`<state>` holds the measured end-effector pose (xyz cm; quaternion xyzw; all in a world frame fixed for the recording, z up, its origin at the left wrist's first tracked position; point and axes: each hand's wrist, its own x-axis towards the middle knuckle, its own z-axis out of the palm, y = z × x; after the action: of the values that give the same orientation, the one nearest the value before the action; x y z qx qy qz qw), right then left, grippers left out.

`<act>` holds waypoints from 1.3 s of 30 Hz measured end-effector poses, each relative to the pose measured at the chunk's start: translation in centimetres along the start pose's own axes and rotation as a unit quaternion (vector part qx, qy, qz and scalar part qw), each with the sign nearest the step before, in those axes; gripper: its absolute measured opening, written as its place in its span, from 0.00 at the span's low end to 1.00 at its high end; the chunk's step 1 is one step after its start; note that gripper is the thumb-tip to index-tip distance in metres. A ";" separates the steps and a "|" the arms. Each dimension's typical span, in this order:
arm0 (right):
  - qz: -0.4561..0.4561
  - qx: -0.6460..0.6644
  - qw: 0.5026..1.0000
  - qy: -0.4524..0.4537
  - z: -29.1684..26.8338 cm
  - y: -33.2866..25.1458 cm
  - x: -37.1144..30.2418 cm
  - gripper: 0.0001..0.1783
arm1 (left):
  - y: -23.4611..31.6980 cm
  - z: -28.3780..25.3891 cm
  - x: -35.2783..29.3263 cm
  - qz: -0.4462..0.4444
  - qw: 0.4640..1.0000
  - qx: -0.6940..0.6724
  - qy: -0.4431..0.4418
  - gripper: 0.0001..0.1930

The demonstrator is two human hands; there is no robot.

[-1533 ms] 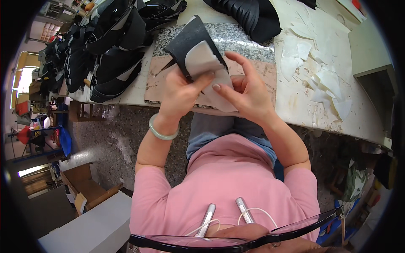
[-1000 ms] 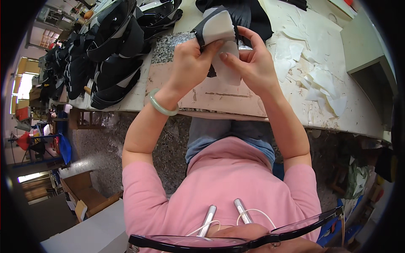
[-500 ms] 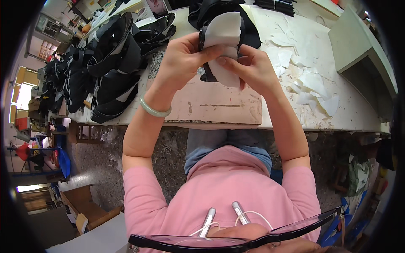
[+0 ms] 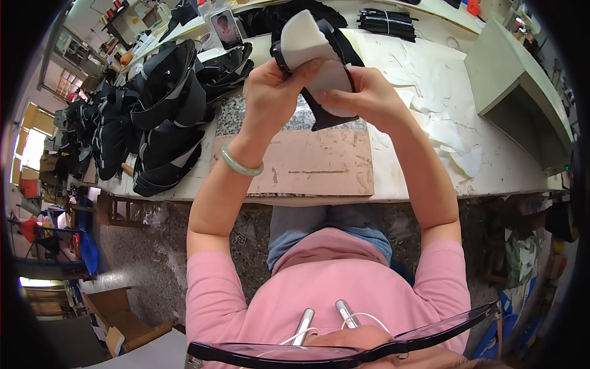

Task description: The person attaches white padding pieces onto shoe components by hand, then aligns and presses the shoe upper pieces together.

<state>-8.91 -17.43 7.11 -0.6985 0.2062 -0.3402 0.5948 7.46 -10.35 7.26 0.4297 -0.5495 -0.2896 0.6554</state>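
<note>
Shoe upper (image 4: 319, 67): black with white lining, held above the far tabletop (image 4: 430, 111). Left hand (image 4: 273, 86) closed on its left edge, thumb pressing the lining; right hand (image 4: 359, 92) pinching the right edge. Best handled, by judgement, by smoothing from the middle outward, grips firm. Below: brown board (image 4: 319, 163). Left: stacked black uppers (image 4: 166, 104). Right: white scraps (image 4: 448, 132).

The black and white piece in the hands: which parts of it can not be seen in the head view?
- Black and white piece: middle covered by the left hand and right hand.
- Each grip: fingertips hidden behind it.
- Black bundle: too small to identify.
</note>
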 end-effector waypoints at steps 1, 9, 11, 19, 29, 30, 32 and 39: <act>0.025 -0.007 1.000 -0.012 0.1 -0.2 0.0 0.15 | 0.0 0.0 0.2 -0.008 1.000 -0.012 0.003 0.11; 0.089 0.020 0.991 -0.096 -0.4 -0.7 -0.7 0.18 | 0.8 -0.8 0.2 -0.074 0.990 -0.124 -0.001 0.14; 0.088 0.043 0.992 -0.085 -0.1 -0.7 -0.5 0.18 | -0.2 -0.3 0.3 -0.045 0.988 -0.145 0.018 0.13; -0.047 -0.403 0.913 0.047 -2.1 -0.8 0.7 0.08 | 2.2 -2.9 -2.7 -0.142 0.920 0.351 -0.105 0.16; -0.134 -0.673 0.726 -0.052 -0.6 -2.8 0.1 0.05 | -0.6 -0.4 -2.1 0.233 0.817 0.525 -0.056 0.11; -0.135 -0.674 0.725 -0.051 -0.6 -2.7 0.2 0.05 | -0.8 -0.5 -2.0 0.243 0.818 0.520 -0.035 0.10; -0.207 -0.660 0.722 -0.016 -0.6 -2.1 0.4 0.09 | -1.0 -0.3 -1.9 0.254 0.820 0.513 -0.012 0.09; -0.402 -0.461 0.772 0.175 0.9 -0.9 0.9 0.39 | -2.0 1.0 -2.1 0.180 0.891 0.403 0.107 0.15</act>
<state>-7.74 -17.25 8.13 -0.8365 0.1391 -0.5289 -0.0355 6.24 -9.72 4.49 0.5791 -0.6138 0.1276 0.5212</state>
